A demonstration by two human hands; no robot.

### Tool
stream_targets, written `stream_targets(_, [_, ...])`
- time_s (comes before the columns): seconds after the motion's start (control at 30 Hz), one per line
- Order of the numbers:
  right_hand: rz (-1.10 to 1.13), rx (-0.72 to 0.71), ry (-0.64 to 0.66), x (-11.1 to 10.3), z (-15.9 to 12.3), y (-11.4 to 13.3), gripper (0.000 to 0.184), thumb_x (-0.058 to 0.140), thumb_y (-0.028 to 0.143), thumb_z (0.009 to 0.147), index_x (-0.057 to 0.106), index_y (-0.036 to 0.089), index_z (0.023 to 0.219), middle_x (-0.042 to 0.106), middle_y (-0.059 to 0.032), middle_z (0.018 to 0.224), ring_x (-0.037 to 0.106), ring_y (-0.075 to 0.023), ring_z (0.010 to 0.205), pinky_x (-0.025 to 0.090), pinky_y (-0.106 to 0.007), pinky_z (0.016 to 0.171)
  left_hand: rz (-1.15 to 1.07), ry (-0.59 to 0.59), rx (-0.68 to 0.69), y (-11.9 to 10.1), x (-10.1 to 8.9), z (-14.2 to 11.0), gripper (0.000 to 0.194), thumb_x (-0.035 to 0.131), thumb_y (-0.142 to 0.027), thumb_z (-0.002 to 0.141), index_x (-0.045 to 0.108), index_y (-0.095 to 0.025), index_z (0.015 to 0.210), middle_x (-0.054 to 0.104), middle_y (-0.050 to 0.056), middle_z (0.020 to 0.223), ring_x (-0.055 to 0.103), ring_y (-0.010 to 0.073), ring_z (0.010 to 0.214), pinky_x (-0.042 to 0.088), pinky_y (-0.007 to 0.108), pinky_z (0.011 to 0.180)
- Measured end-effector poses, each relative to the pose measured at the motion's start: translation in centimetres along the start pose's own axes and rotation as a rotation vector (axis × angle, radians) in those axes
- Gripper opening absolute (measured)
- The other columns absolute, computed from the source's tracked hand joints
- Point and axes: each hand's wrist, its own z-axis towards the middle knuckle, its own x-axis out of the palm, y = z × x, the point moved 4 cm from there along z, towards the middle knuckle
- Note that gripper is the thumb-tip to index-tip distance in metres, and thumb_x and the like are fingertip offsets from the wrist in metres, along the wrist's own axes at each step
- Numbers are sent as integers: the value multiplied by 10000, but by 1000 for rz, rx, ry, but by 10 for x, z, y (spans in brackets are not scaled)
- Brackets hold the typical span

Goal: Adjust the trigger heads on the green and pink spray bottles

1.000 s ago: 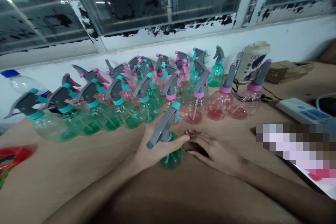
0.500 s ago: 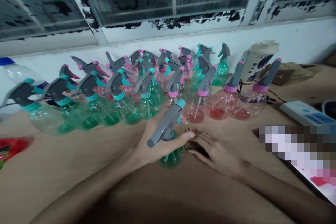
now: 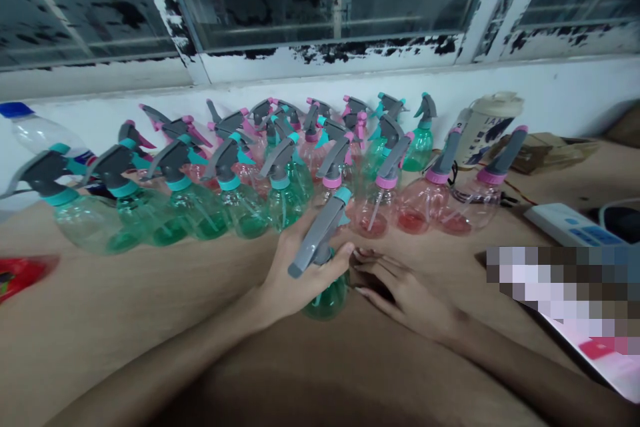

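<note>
A green spray bottle [image 3: 325, 300] with a grey and teal trigger head stands on the table in front of me. My left hand [image 3: 287, 277] is wrapped around its neck below the head, with the thumb across the near side. Part of the bottle is hidden by that hand. To the right of the bottle, my right hand [image 3: 407, 290] rests on the table, fingers loosely bent and thumb apart, holding nothing. Just beyond my hands runs a row of spray bottles, among them a teal-collared green bottle [image 3: 286, 203] and a pink-collared clear red bottle [image 3: 374, 213].
More spray bottles crowd back to the white wall. A blue-capped plastic bottle [image 3: 43, 130] stands at the far left, a red packet [image 3: 27, 273] nearer. On the right are a printed cup [image 3: 487, 127], brown wrapping [image 3: 550, 153], a white power strip [image 3: 570, 223] and a partly blurred-out flat item [image 3: 600, 353].
My left thumb has drawn in closer around the bottle's neck, and the trigger head has shifted slightly. My right hand has stayed almost still. The view has tilted a little.
</note>
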Motion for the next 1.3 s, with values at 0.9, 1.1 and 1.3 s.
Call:
stream_targets(0.9, [-2, 2, -28, -4, 2, 3, 348, 493, 277, 909, 531, 140, 1226, 618, -123, 1239, 533, -242, 1196, 453, -425, 1012, 24, 8, -7, -3, -2, 3, 140, 584, -277, 773, 509, -232, 881, 552, -26, 656, 538, 147, 514, 469, 296, 506])
stream_targets(1.1, [0, -2, -18, -2, 2, 3, 340, 497, 286, 912, 541, 131, 1211, 609, -129, 1251, 518, -234, 1212, 436, -421, 1026, 35, 13, -2, 0, -2, 3, 188, 593, -326, 787, 554, -223, 940, 581, -15, 674, 550, 154, 528, 489, 305, 534])
stream_targets(1.3, [-2, -7, -8, -1, 2, 2, 358, 498, 287, 912, 536, 121, 1227, 611, -138, 1242, 521, -240, 1207, 440, -420, 1022, 54, 0, 2, 1, -3, -3, 332, 561, -310, 837, 548, -231, 1160, 667, 41, 882, 617, 188, 657, 511, 327, 614])
